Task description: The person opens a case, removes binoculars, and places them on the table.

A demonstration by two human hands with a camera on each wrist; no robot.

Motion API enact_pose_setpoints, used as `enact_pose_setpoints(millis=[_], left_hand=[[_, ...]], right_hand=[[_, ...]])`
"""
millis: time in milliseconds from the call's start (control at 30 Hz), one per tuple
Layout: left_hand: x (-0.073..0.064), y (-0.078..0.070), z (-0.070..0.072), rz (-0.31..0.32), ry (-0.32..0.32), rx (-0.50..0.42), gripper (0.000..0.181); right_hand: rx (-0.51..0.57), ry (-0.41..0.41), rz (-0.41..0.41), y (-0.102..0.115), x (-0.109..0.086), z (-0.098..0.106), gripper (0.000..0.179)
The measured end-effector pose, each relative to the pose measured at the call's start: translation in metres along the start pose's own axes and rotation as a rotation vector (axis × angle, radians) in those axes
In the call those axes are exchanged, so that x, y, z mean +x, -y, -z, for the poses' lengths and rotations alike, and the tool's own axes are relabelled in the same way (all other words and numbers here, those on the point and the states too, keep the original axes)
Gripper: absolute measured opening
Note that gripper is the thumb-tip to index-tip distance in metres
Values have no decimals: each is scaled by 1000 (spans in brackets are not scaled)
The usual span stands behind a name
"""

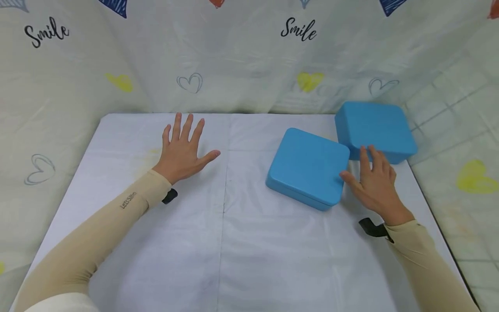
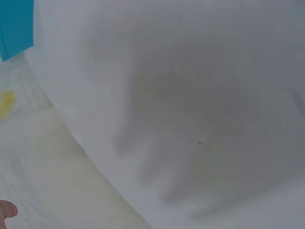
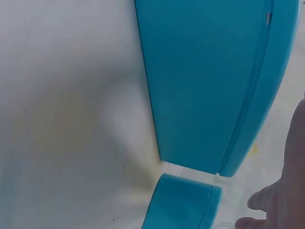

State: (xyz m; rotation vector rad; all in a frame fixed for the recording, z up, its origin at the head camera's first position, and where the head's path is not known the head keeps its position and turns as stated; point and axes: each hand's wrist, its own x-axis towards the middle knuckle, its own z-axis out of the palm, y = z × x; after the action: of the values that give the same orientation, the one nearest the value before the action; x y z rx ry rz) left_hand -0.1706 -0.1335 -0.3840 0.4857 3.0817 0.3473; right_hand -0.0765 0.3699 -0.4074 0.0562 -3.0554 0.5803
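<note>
Taking the head view as my dial, I had the left hand [image 1: 181, 154] at 9 o'clock, fingers and thumb spread wide, over bare white counter [image 1: 187, 247]. The right hand [image 1: 375, 184] sat between 3 and 4 o'clock, thumb held away from the fingers, gripping nothing. Its fingers overlapped the front edge of the far blue box [image 1: 376, 128], hiding a little of it, and its thumb met the side of the near blue box [image 1: 308, 167] in my line of sight; I could not tell whether either was really touched.

The near box lay just past 3 o'clock, the far one between 2 and 3, neighbouring corners close together. Both were closed, so I saw nothing of their insides. The right wrist view gave me both boxes cut off, with a narrow pale strip between them and part of the hand at the border. The left wrist view was poorer: one fingertip towards 8 o'clock, a cropped blue corner towards 10, and a blurred shadow across the white. The counter's near edge ran out of my sight at 6 o'clock.

I counted two boxes, two beige sleeves [image 1: 111, 219], two black wrist pieces [image 1: 371, 227] and two "Smile" prints [image 1: 299, 29] on the backdrop [image 1: 241, 52].
</note>
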Motion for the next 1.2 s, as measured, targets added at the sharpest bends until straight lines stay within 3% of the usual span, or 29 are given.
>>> enact_pose_setpoints(millis=[333, 733, 967, 1200], left_hand=[[18, -33, -12, -58, 8, 3, 99], [36, -74, -29, -111, 61, 11, 100], [43, -96, -39, -135, 45, -28, 97], [46, -119, -42, -161, 71, -80, 95]], right_hand=[[4, 6, 8, 12, 4, -5, 96], [-7, 8, 6, 25, 9, -8, 99], [-16, 22, -1, 34, 8, -10, 102], [-42, 67, -33, 37, 7, -11, 106]])
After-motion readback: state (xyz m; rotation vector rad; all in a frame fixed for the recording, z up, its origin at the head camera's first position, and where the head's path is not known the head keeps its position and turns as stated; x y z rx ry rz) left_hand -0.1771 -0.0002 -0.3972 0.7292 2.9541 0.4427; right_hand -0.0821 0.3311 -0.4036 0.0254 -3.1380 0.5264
